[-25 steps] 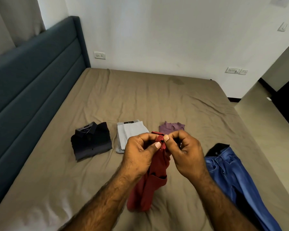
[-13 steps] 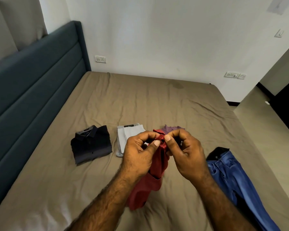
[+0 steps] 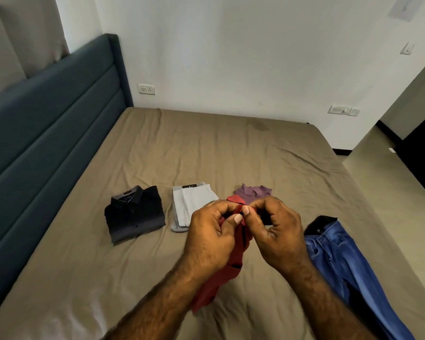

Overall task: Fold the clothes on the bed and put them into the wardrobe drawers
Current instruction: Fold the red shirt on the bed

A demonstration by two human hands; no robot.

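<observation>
A red garment [image 3: 233,261] hangs from both hands above the bed [image 3: 206,148]. My left hand [image 3: 211,239] and my right hand [image 3: 277,231] pinch its top edge close together, thumbs nearly touching. Its lower part trails down toward the sheet. On the bed behind the hands lie a folded dark shirt [image 3: 135,213], a folded light grey garment [image 3: 189,204] and a folded purple garment [image 3: 253,193], partly hidden by my hands. Blue jeans [image 3: 341,268] lie unfolded at the right.
A dark blue padded headboard [image 3: 47,123] runs along the left side. The white wall [image 3: 231,57] with sockets stands beyond the far edge of the bed. Floor [image 3: 388,187] and a dark doorway are at the right.
Both hands have kept pinching the red garment's top edge. The hanging cloth has drawn up slightly. The view has tilted a little, so the bed sits lower in frame.
</observation>
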